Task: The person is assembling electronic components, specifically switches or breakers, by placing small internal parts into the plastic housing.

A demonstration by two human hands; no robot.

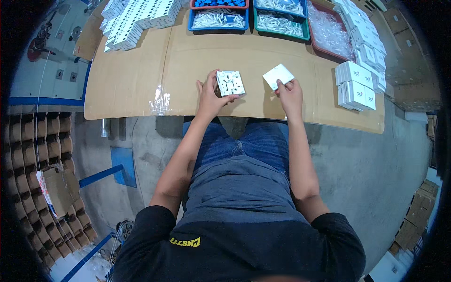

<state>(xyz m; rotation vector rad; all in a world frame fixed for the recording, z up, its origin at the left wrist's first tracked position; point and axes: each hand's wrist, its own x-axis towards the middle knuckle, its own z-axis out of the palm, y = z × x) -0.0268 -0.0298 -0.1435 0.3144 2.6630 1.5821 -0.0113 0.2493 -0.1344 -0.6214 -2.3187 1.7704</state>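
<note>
My left hand [213,96] grips a square white plastic housing [230,83] by its left and near edges. Dark slots and holes mark the face that points up. To the right, my right hand [290,96] pinches a flat, plain white square plate [278,75] at its near corner, thumb on top. The plate is tilted and apart from the housing. Both hands are over the near half of a cardboard-covered table [141,75].
White block stacks [141,21] stand at the far left, white boxes [355,87] at the right. Along the far edge are a blue tray [218,30] and a green tray [307,34] of small white parts, and a red tray [345,57] of clear bags.
</note>
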